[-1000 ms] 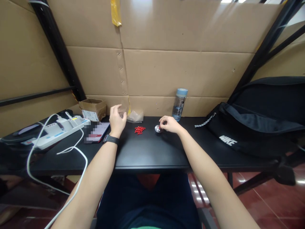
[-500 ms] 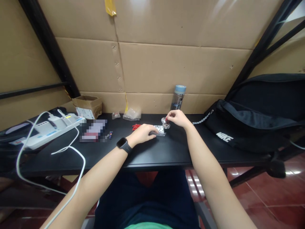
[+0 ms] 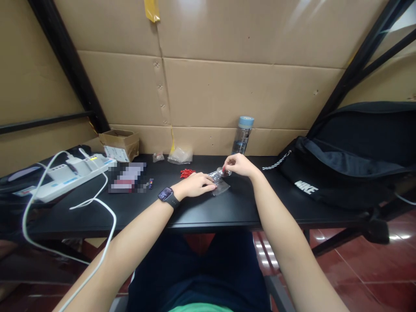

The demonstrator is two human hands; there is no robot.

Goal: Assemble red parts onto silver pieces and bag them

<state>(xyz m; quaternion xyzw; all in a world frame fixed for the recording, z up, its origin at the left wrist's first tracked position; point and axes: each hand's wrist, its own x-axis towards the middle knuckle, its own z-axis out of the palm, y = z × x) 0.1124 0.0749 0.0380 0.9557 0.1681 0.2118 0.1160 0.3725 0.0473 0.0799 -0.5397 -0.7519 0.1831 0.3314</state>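
Note:
On the black table, my left hand [image 3: 198, 184] rests with its fingers on a clear plastic bag [image 3: 221, 187] with shiny contents; whether it grips the bag I cannot tell. A pile of small red pieces [image 3: 187, 173] lies just behind that hand. My right hand [image 3: 238, 164] has thumb and forefinger pinched around a small red piece [image 3: 224, 169], over a small clear round item [image 3: 222, 172] that touches the bag's far end. The fine shape of the round item is too small to make out.
A blue-capped bottle [image 3: 243, 135] stands behind my right hand. Two plastic bags [image 3: 180, 155] [image 3: 158, 157], a cardboard box [image 3: 120, 143], a blurred-out flat item [image 3: 128, 177] and a white power strip [image 3: 78, 175] are to the left. A black backpack [image 3: 344, 173] sits right.
My right hand has moved slightly left and nearer, with the clear round item now lower against the bag. The bag lies turned, and my left fingers are more spread.

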